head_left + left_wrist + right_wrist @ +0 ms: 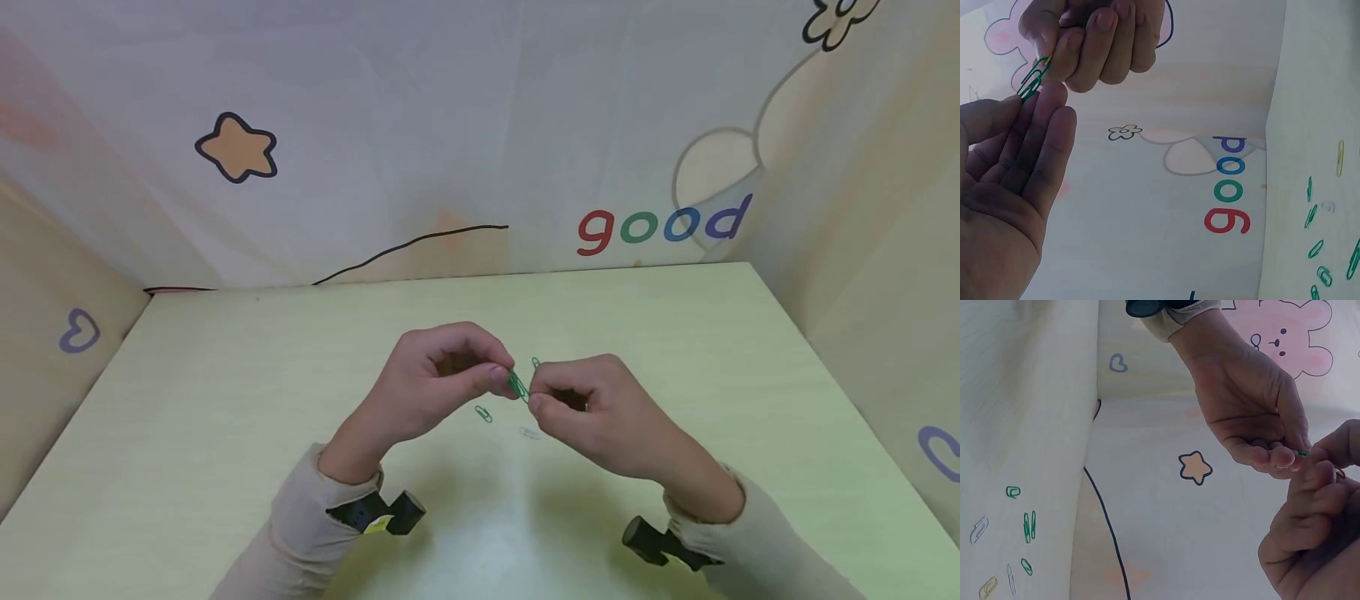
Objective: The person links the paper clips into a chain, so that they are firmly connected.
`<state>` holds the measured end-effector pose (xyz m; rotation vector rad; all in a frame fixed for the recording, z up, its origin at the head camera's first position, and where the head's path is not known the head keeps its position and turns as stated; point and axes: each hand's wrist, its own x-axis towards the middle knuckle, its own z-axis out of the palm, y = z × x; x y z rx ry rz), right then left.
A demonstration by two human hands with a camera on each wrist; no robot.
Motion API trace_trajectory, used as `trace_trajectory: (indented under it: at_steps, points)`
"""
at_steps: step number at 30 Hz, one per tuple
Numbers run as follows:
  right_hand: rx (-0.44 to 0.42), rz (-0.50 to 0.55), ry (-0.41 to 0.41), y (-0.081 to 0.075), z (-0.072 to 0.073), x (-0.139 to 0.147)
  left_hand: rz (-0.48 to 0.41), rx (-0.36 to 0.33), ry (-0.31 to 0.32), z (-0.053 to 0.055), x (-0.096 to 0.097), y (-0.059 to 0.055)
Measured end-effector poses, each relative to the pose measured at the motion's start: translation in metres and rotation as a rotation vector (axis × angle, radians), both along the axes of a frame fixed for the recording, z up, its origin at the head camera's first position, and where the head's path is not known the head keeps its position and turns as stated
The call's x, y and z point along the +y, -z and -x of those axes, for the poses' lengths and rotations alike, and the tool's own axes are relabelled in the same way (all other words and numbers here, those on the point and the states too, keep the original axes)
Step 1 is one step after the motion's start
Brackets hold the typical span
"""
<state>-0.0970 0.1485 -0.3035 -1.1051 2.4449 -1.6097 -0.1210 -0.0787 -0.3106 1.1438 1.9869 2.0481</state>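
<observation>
A piece of bent green wire in paper-clip loops [518, 386] is held up in the narrow gap between the two hands, above the pale yellow-green tabletop [225, 433]. Its upper end, in the head view, is pinched between the thumb and forefinger of the left hand [431, 383]; in the left wrist view the other fingers of that hand are seen extended behind it. How many clips are joined in the piece cannot be told.

The lower end is met by the fingertips of the right hand [600, 408], whose thumb and forefinger are pinched together and whose remaining fingers are folded in toward the palm. Between those digits a small yellow wire loop [1340, 474] is partly exposed, the rest being covered by the fingers.

On the tabletop, a small green oval paper clip [483, 413] is seen beneath the left fingertips, and a pale silver wire paper clip [528, 433] near the right thumb. Another green clip [536, 362] is partly hidden just beyond the right hand. More loose clips are shown in the wrist views, among them a slender yellow paper clip [1340, 157]. Both wrists are covered by light beige sleeves [303, 517].
</observation>
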Motion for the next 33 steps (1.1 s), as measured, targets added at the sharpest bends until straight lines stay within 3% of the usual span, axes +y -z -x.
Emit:
trace_trajectory:
  at_steps: [11, 18, 25, 33]
  points:
    - [-0.028, -0.037, 0.037, -0.002, 0.001, 0.004, -0.064, -0.125, -0.021, -0.004, 0.014, 0.007]
    - [-0.026, -0.053, 0.086, -0.004, 0.002, 0.005, -0.106, -0.19, -0.109, -0.005, 0.014, 0.0]
    - [-0.039, -0.036, 0.102, -0.006, 0.003, 0.007, -0.082, -0.174, -0.161, -0.005, 0.012, -0.002]
    - [-0.104, -0.173, 0.089, -0.009, 0.01, 0.016, -0.004, -0.108, -0.242, -0.007, 0.009, -0.007]
